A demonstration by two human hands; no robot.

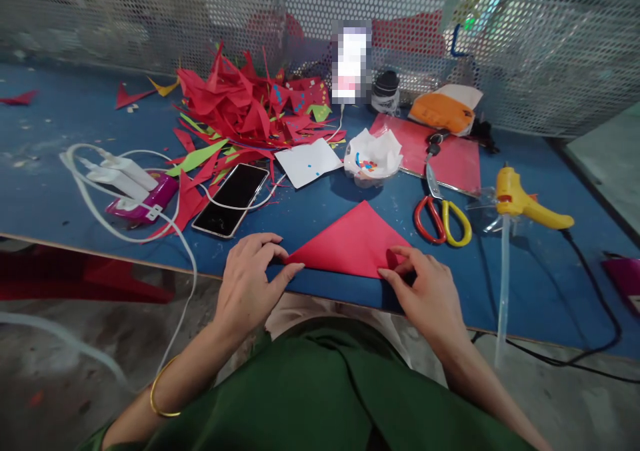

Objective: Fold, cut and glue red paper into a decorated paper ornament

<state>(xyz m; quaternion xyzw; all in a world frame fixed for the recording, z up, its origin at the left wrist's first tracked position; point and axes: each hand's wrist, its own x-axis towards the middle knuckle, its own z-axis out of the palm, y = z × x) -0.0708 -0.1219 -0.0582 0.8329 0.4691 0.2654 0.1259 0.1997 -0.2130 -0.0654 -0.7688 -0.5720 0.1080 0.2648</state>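
Observation:
A sheet of red paper (353, 241), folded into a triangle, lies near the front edge of the blue table with its peak pointing away from me. My left hand (253, 274) pinches the triangle's left corner between thumb and fingers. At the right end of the folded edge, my right hand (425, 288) grips the paper, thumb in front and fingers behind; its right corner is partly hidden by them. Just beyond my right hand lie scissors (440, 218) with one red and one yellow handle loop.
Red paper scraps (235, 104) are heaped at the back left. A dark phone (233, 198), a white card (310, 162) and a paper-lined bowl (373, 158) lie beyond my hands. Right stands a yellow glue gun (525, 201) with its cord; left, white chargers (123, 178) with looping cables.

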